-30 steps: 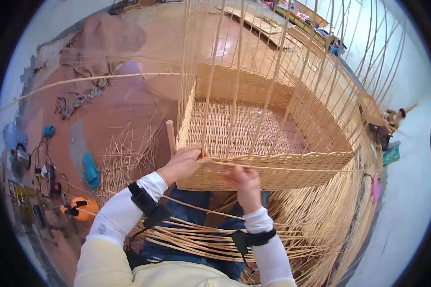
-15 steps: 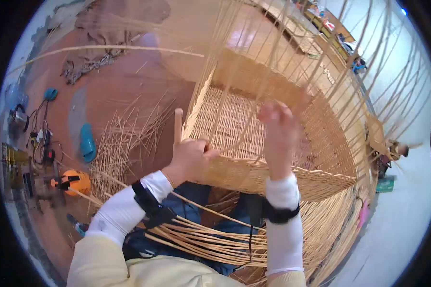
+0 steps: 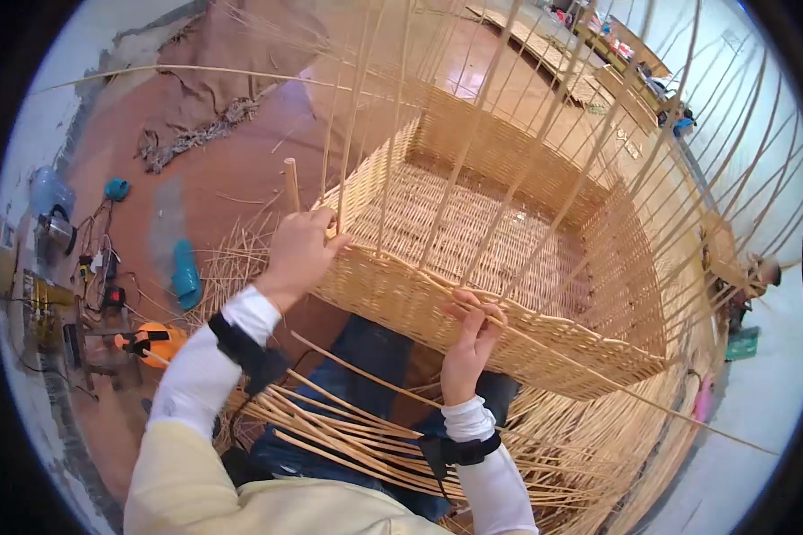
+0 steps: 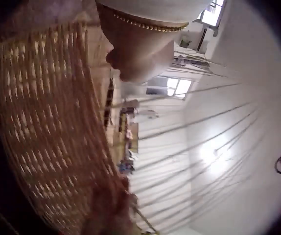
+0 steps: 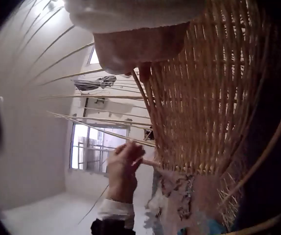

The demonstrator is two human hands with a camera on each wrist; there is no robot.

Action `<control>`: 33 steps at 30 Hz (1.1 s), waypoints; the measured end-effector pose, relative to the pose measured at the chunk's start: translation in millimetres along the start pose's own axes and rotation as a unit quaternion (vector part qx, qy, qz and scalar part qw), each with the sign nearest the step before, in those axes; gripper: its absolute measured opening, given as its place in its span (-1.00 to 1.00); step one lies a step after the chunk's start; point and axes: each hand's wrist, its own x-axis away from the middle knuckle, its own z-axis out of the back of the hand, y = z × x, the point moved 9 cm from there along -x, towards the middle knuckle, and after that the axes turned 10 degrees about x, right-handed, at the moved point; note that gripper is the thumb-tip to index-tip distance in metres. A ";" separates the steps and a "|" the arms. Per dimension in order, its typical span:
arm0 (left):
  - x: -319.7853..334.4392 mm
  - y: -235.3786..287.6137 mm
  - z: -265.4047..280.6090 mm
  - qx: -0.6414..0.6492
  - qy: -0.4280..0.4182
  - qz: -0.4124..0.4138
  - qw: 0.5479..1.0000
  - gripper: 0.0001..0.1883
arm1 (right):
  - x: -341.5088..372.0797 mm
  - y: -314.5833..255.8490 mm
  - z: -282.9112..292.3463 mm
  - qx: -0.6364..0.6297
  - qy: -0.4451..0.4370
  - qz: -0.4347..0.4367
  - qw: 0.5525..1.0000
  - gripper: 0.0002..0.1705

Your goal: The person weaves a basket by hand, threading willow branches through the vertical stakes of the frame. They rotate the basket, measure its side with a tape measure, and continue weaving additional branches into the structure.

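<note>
A woven wicker basket [image 3: 393,290] with tall upright stakes stands before me in the head view. My left hand [image 3: 299,254] grips its rim at the near left corner, beside a thick peg [image 3: 292,185]. Along the near rim my right hand [image 3: 473,334] pinches a thin willow rod [image 3: 598,367], whose free end runs far out to the right. The left wrist view has the left hand [image 4: 140,61] near the woven wall. In the right wrist view the right hand [image 5: 140,49] is at the rim, its fingertips mostly hidden.
Loose willow rods [image 3: 357,423] lie across the lap, with a large bundle [image 3: 589,446] at the lower right. Cut scraps [image 3: 232,263], a teal object [image 3: 186,275] and an orange tool [image 3: 159,343] are on the floor at left. Stakes rise high around the basket.
My right hand left the near rim, passed blurred over the basket among the stakes, and is back at the rim pinching the rod. The basket appears more slanted; the left hand stays by the corner.
</note>
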 end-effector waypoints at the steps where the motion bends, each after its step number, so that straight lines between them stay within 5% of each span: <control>1: 5.1 9.9 9.1 0.092 0.028 0.056 0.994 -0.67 | 1.1 1.2 0.0 -0.005 0.005 0.002 1.000 -0.87; 2: 10.0 17.5 9.5 0.185 0.056 0.108 0.975 -0.67 | 2.4 5.1 0.0 0.011 0.005 0.006 1.000 -0.86; 4: 9.3 47.2 -48.3 0.305 -0.073 0.068 0.947 -0.65 | 7.5 11.6 6.4 0.023 0.010 0.023 0.999 -0.85; 7: -3.6 45.2 -121.6 0.262 -0.195 0.027 0.945 -0.61 | -0.5 30.5 13.2 -0.012 0.031 -0.100 0.994 -0.83; 10: -5.8 40.7 -135.9 0.368 -0.219 0.051 0.902 -0.51 | 2.7 -11.9 47.3 -0.083 0.082 -0.058 0.992 -0.78; 13: -8.3 46.7 -117.6 0.245 -0.151 0.016 0.958 -0.51 | -12.2 -11.3 67.7 -0.034 0.049 -0.060 0.996 -0.78; 14: -8.4 47.5 -118.6 0.245 -0.146 0.017 0.958 -0.51 | -31.2 -26.7 62.7 0.115 0.016 0.013 0.993 -0.76; 17: -8.3 39.8 -114.4 0.228 -0.085 0.052 0.969 -0.50 | -76.9 -85.9 -10.1 0.484 -0.018 0.245 0.840 -0.49; 19: -8.9 32.8 -115.4 0.214 -0.093 0.071 0.970 -0.50 | -93.8 -151.0 -79.5 0.529 0.016 0.367 0.765 -0.29; 20: -10.3 27.1 -118.2 0.202 -0.105 0.086 0.970 -0.50 | -98.5 -171.0 -95.8 0.528 0.013 0.367 0.766 -0.29; 22: -4.1 44.0 -90.5 0.040 0.107 -0.206 0.972 -0.59 | -120.6 -155.4 -78.1 0.267 -0.029 0.079 0.960 -0.23; 23: -19.1 23.6 -81.3 0.200 0.016 -0.042 0.979 -0.61 | -112.7 -147.1 -59.7 0.201 -0.012 0.124 0.972 -0.46; 24: -26.8 7.0 -79.7 0.344 -0.091 0.131 0.925 -0.64 | -95.5 -117.6 -37.2 0.221 -0.003 0.100 0.970 -0.46; 26: -34.0 -21.0 -103.6 0.296 -0.148 0.130 0.935 -0.62 | -46.3 -53.4 25.0 0.146 0.113 0.043 0.982 -0.62; 27: -35.1 -35.4 -116.6 0.293 -0.162 0.150 0.930 -0.59 | -30.9 -22.0 38.5 0.082 0.108 0.057 0.989 -0.85; 30: -30.7 -25.0 -107.5 0.299 -0.153 0.121 0.934 -0.60 | -14.0 -18.6 39.2 0.041 0.143 0.087 0.985 -0.87; 32: -31.3 5.7 -51.7 0.070 -0.014 0.038 0.997 -0.61 | -10.1 -21.6 43.7 0.032 0.140 0.069 0.987 -0.87; 33: -30.1 15.7 -43.0 0.069 -0.013 0.035 0.997 -0.61 | -8.9 -15.4 43.8 0.020 0.128 0.031 0.991 -0.88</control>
